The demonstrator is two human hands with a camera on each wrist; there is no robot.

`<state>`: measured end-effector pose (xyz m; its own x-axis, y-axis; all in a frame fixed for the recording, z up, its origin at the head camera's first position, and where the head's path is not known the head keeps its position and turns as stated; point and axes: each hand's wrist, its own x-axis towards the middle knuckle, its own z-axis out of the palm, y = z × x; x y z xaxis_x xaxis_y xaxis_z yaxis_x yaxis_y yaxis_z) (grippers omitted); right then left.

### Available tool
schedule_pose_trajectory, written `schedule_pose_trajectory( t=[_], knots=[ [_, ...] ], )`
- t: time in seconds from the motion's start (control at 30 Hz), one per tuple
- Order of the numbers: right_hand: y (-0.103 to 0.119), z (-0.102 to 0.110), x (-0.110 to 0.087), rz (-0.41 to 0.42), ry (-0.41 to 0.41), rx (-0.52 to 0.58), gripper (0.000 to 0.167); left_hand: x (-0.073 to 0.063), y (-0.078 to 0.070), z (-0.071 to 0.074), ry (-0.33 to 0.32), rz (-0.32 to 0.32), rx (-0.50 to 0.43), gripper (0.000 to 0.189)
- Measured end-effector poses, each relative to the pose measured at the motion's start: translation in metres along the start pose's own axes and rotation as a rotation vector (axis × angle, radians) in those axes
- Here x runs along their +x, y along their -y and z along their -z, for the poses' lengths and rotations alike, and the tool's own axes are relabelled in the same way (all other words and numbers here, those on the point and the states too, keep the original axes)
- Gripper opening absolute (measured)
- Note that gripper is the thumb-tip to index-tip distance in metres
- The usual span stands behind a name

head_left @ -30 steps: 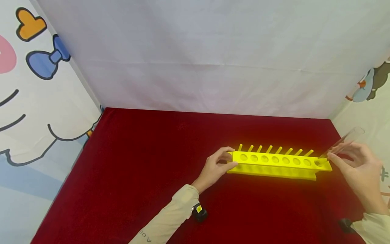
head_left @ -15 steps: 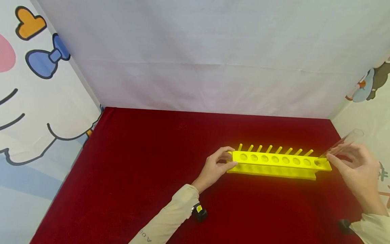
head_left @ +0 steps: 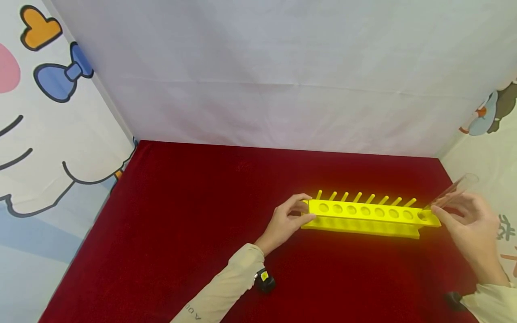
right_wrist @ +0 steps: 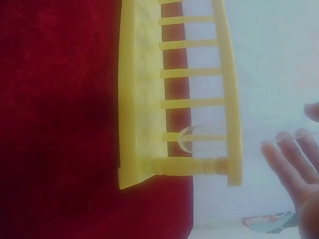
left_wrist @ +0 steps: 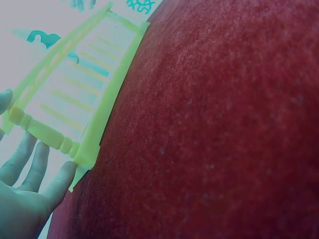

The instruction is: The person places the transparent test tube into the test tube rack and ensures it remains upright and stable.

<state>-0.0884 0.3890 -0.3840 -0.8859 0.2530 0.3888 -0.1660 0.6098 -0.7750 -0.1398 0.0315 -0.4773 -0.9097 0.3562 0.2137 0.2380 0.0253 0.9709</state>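
A yellow test tube rack point(head_left: 371, 223), with a row of round holes on top and pegs along its far side, stands on the right part of the red cloth. My left hand point(head_left: 283, 220) grips its left end, thumb in front and fingers round the end post point(left_wrist: 45, 132) in the left wrist view. A clear glass test tube point(head_left: 463, 185) leans up to the right, pinched by my right hand point(head_left: 470, 222). Its lower end is in the rightmost hole. In the right wrist view the tube's rounded bottom point(right_wrist: 187, 140) shows below the top plate, above the base.
Red cloth point(head_left: 210, 211) covers the table. A white curtain point(head_left: 282, 80) hangs behind it, and printed cartoon panels point(head_left: 60, 134) border the sides. Black wrist cameras sit on both sleeves, one point(head_left: 265, 281) by the left cuff.
My right hand and the test tube have shifted slightly left and downward, the tube's top sinking toward the rack. My left hand and the rack stay in place.
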Motion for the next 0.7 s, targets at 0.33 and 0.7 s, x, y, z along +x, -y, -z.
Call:
schedule_pose_trajectory(
  t=[0.33,0.7],
  knots=[
    [-0.0045,-0.0041,-0.0025,-0.028,-0.016,0.000,0.035,-0.0001,-0.0010,0.0001,-0.003,0.013,0.003,0.039],
    [-0.0074,-0.0082,-0.0052,-0.040,-0.032,0.037,0.035,-0.0004,-0.0027,0.0002,-0.003,0.010,0.001,0.038]
  ],
)
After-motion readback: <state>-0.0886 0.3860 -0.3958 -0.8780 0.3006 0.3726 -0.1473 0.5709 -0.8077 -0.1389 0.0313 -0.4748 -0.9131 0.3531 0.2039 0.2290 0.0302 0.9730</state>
